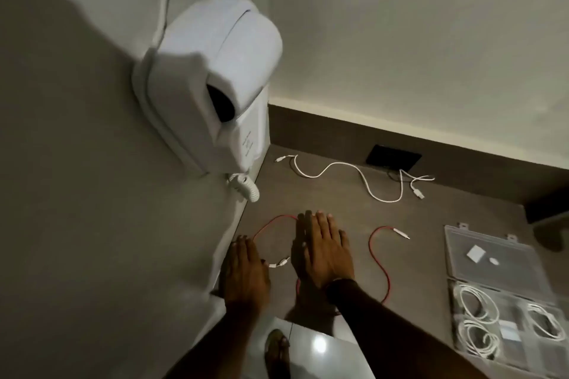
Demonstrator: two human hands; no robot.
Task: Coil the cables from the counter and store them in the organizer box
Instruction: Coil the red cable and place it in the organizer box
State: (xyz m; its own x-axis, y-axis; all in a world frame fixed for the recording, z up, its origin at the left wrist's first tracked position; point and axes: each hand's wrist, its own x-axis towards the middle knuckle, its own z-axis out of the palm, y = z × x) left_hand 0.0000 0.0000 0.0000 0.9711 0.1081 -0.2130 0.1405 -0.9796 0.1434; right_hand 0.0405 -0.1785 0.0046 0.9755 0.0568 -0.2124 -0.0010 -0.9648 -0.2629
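Note:
A red cable [379, 258] lies loose on the grey counter [338, 212], looping under my hands, with a white plug at each end. My left hand [246, 274] rests flat at the counter's left edge, fingers apart, beside one plug. My right hand [323, 252] lies flat and spread over the red loop. Neither hand grips anything. A white cable [348, 174] lies uncoiled farther back. The clear organizer box [505, 292] sits open at the right, with three coiled white cables in its compartments.
A white wall-mounted hair dryer [209, 77] with a curly cord hangs at the left above the counter. A black socket plate [393, 157] sits in the back ledge. My foot shows on the shiny floor [320, 348] below the counter's front edge.

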